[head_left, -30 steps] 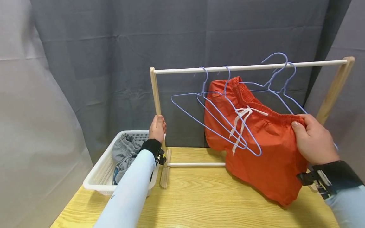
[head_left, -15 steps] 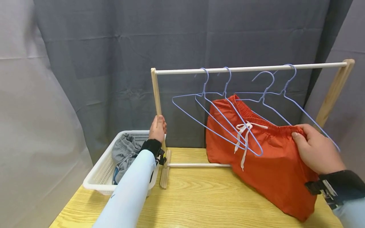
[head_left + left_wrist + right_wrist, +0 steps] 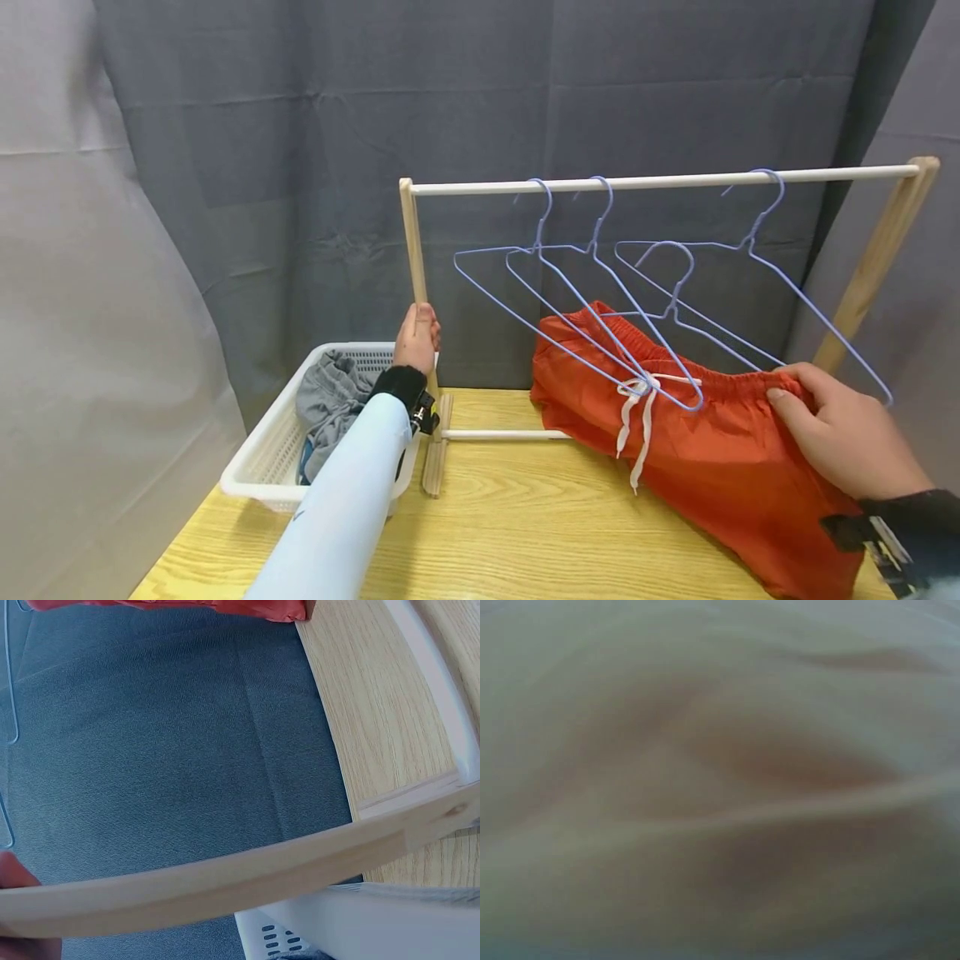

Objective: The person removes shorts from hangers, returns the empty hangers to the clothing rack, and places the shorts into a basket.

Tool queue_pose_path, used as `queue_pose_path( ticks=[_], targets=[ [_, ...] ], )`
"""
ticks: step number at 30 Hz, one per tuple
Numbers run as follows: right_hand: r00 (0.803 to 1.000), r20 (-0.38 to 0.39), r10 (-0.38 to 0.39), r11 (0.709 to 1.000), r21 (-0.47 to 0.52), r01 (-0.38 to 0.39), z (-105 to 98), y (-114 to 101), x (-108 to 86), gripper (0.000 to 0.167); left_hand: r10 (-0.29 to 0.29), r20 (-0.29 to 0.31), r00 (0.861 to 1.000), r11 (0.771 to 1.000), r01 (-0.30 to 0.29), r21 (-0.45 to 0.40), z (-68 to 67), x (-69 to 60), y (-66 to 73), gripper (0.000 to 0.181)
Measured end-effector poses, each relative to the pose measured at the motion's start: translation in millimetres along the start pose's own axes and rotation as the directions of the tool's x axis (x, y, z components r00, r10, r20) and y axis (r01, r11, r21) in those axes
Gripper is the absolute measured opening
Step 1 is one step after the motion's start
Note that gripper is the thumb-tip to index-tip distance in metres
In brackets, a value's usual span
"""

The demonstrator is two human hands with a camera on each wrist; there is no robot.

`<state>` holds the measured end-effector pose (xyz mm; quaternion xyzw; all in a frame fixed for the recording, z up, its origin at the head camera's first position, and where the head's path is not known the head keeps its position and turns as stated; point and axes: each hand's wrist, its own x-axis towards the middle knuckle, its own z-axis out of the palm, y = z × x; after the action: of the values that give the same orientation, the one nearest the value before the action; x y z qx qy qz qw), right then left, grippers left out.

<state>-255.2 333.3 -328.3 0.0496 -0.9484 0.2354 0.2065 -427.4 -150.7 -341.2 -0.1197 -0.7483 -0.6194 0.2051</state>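
Observation:
My left hand (image 3: 416,340) grips the left wooden post of a clothes rack (image 3: 414,250); in the left wrist view the post (image 3: 210,889) crosses the frame. At the right, my right hand (image 3: 851,429) holds the waistband end of red-orange shorts (image 3: 742,458), thumb in front and fingers behind. A blue hanger (image 3: 677,292) stands up out of the waistband, its hook well below the rail. Whether my right fingers also hold this hanger is hidden. White drawstrings hang from the shorts' front. Blurred cloth fills the right wrist view.
Blue hangers (image 3: 542,225) hang on the white rail (image 3: 480,189), two at the middle overlapping the shorts and one further right (image 3: 767,217). A white basket (image 3: 258,454) with grey clothing (image 3: 333,400) stands left on the wooden table (image 3: 480,517).
The shorts and their hanger have come down with my right hand; the hook dropped from above the rail to well below it. My left hand keeps its grip on the post.

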Motion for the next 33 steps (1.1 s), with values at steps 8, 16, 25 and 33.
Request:
queue_pose_path(
  ticks=[8,16,25,33],
  targets=[
    [0.995,-0.032,-0.096,0.995,0.023,0.097,1.8,-0.6,-13.6,0.016,-0.011,-0.006,1.0,1.0,0.011,0.014,-0.3,-0.6,1.6,0.046],
    [0.989,0.018,-0.149,0.986,0.079,0.147,8.4,-9.5,-24.8,0.012,-0.01,-0.004,1.0,0.999,0.01,0.037,0.3,-3.1,5.1,0.045],
    [0.965,-0.014,-0.263,0.96,0.092,0.263,15.3,-23.3,-32.6,0.017,-0.003,-0.007,1.0,0.998,0.004,0.058,1.2,-3.0,4.4,0.047],
    [0.958,-0.005,-0.288,0.951,0.113,0.287,23.1,-31.1,-39.0,0.022,-0.011,-0.001,1.0,0.997,0.011,0.075,0.3,-3.6,5.1,0.047]
  ],
)
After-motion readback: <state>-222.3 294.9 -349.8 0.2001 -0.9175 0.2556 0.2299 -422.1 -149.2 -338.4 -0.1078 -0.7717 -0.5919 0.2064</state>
